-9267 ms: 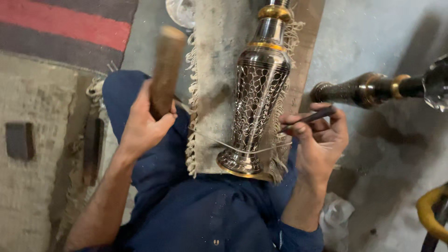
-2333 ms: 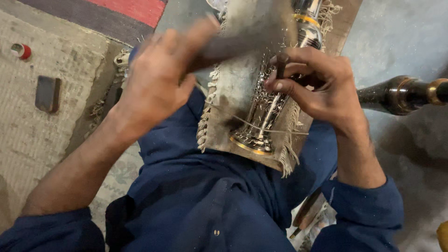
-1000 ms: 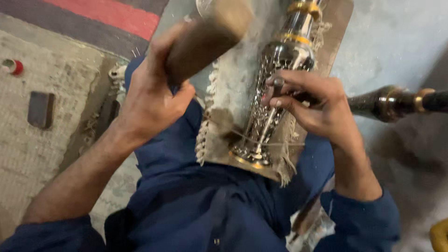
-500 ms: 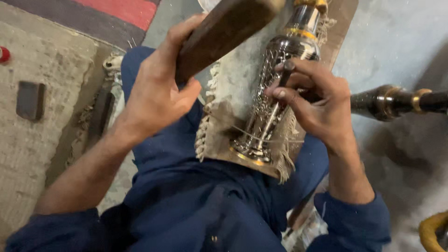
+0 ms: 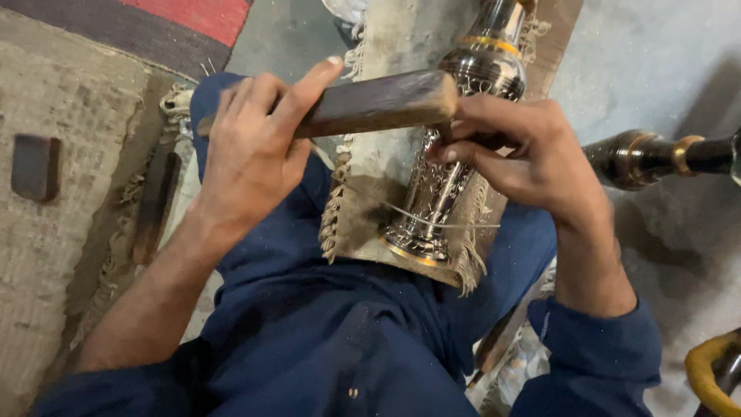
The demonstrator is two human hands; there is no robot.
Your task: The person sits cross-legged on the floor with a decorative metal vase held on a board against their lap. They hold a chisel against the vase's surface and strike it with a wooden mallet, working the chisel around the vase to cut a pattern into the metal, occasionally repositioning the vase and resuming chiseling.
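This looks like a small workshop where metal things are made by hand. The person sits low on a dusty grey floor [image 5: 641,54] and works over their lap. A shiny metal vase [image 5: 448,170] with tiny cut patterns lies on a worn, frayed cloth pad [image 5: 363,208]. The left hand [image 5: 247,154] grips a wooden block [image 5: 378,104], and the right hand [image 5: 525,147] rests on the vase. Another dark metal piece [image 5: 656,154] with a gold ring lies on the floor nearby. A rough old mat [image 5: 54,100] with small blocks on it lies beside the person. Pale dust and bits are sprinkled on the blue clothes [image 5: 309,332].
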